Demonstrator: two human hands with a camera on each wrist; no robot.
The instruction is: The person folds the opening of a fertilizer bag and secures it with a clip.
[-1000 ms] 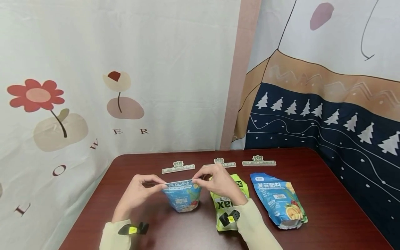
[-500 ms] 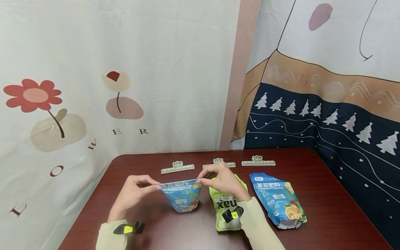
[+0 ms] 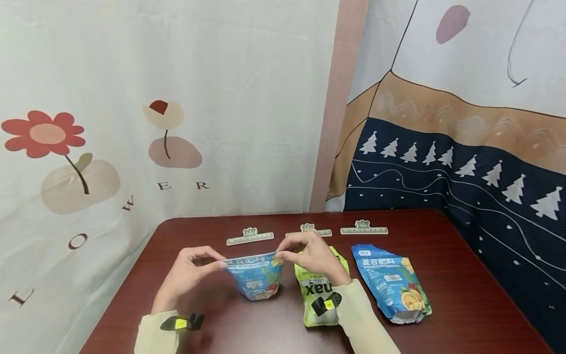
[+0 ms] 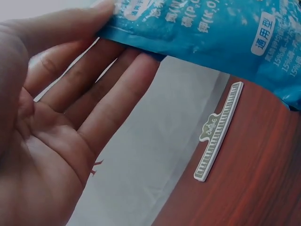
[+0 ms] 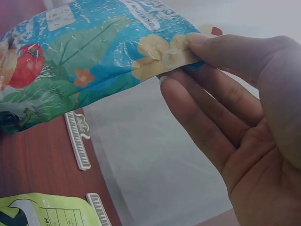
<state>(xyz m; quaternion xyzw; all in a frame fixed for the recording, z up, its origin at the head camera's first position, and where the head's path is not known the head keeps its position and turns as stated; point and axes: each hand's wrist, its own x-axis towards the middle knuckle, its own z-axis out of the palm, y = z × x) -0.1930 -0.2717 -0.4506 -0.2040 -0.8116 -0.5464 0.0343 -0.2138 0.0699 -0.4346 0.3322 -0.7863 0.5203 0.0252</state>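
Observation:
Between both hands a blue fertilizer bag [image 3: 255, 280] stands upright, its top edge folded over and drawn straight. My left hand [image 3: 187, 273] pinches the left end of that edge between thumb and fingers. At the other end, my right hand [image 3: 316, 255] pinches the corner the same way. In the left wrist view the thumb lies over the blue film of the bag [image 4: 225, 33], with the fingers behind it. The right wrist view shows tomato and flower prints on the bag [image 5: 94, 56], its corner between thumb and fingertips.
A green bag [image 3: 315, 290] lies partly under my right forearm. Further right lies a second blue bag [image 3: 393, 285]. Along the back of the dark red table [image 3: 247, 329] are three ruler-like clips: a left one [image 3: 250, 238], a middle one [image 3: 325, 233] and a right one [image 3: 363, 229].
Both hands have moved apart a little, the left one leftward, and the bag's top edge now shows wider and straighter between them. The other bags and clips stay put.

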